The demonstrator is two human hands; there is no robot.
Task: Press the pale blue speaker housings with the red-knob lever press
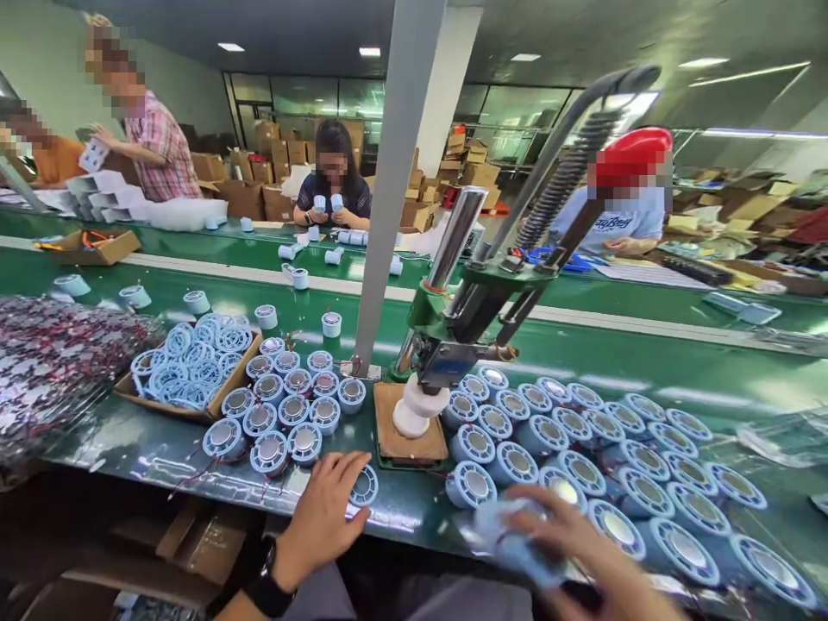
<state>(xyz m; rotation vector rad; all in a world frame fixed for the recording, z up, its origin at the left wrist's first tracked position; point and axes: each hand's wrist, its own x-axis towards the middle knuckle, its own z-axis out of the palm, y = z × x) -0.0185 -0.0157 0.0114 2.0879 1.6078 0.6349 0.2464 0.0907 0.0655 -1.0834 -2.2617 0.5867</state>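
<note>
My left hand (329,500) is closed on a light-blue round housing (363,486) with a metal disc in its top, at the bench's front edge. To the right, my right hand (562,535) is smeared by motion, its fingers around another light-blue housing (514,526), also blurred. Between and beyond my hands stands a green hand press (446,345). Its white round pressing block (414,410) sits over a brown-topped base (410,453). Rows of similar housings with metal discs (575,470) stand right of the press, and a smaller group (285,405) stands on its left.
A cardboard tray of light-blue rings (194,362) lies at left, beside a heap of wired parts (71,371). A grey post (394,190) rises behind the bench. Across the green conveyor (310,293), several people work; one person (333,185) holds two small light-blue parts.
</note>
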